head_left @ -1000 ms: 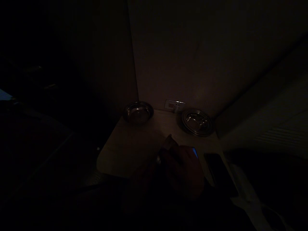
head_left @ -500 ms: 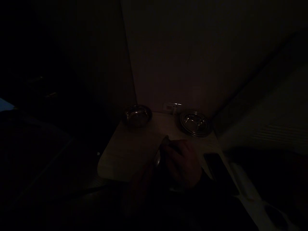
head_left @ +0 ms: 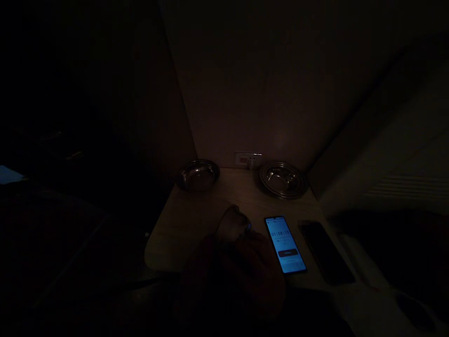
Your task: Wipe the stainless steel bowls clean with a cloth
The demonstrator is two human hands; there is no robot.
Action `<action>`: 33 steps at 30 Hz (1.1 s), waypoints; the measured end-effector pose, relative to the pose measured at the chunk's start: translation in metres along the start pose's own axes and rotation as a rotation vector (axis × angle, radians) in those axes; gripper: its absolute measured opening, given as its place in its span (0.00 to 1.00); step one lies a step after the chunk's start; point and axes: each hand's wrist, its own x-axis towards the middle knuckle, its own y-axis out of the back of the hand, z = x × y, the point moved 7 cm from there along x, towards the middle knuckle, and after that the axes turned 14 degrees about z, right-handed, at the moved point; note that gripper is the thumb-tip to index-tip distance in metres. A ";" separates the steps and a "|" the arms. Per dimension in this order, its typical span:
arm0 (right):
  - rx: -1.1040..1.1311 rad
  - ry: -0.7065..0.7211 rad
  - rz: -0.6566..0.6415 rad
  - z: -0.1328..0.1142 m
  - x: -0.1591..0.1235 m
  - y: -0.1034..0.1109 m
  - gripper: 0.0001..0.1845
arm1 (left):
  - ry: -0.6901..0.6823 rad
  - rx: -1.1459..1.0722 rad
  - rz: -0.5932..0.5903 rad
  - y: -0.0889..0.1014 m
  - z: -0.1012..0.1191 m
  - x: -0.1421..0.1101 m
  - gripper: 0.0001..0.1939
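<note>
The right hand (head_left: 257, 269) clasps a shiny vessel (head_left: 231, 221) over the table (head_left: 171, 243); the left hand (head_left: 198, 264) is beside it (too dark to tell its grip). A lit phone (head_left: 286, 245) lies rightward; beyond sit a metal bowl (head_left: 199, 178) and stacked dishes (head_left: 280, 183).

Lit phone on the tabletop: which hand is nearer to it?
Right. The right hand is just left of the lit phone; the left hand is farther left.
</note>
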 end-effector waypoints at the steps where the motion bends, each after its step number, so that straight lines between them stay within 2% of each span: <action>1: -0.001 0.000 0.006 -0.001 -0.001 0.000 0.10 | 0.004 0.002 0.002 -0.001 0.001 -0.001 0.17; 6: -0.005 -0.002 0.013 -0.002 -0.004 -0.003 0.10 | 0.022 0.016 0.028 -0.003 0.003 -0.005 0.15; 10: -0.017 0.022 -0.065 0.009 0.001 -0.008 0.12 | 0.028 0.028 0.054 -0.004 0.002 -0.007 0.15; 14: -0.048 -0.069 -0.095 0.026 0.007 -0.008 0.13 | 0.034 0.032 0.069 -0.006 0.002 -0.009 0.15; 16: -0.047 -0.089 -0.087 0.025 0.006 -0.007 0.13 | 0.035 0.035 0.074 -0.006 0.002 -0.009 0.15; 20: 0.028 -0.027 -0.050 0.014 0.003 -0.003 0.11 | 0.033 0.045 0.084 -0.005 0.002 -0.011 0.15; 25: -0.051 -0.104 -0.069 0.027 0.003 -0.003 0.11 | 0.027 0.051 0.093 -0.005 -0.001 -0.015 0.15; 30: 0.048 0.000 -0.053 0.013 0.003 0.001 0.09 | 0.020 0.059 0.095 -0.006 -0.002 -0.016 0.15; 33: -0.031 -0.061 -0.045 0.021 0.005 0.001 0.09 | 0.018 0.056 0.097 -0.007 -0.002 -0.017 0.15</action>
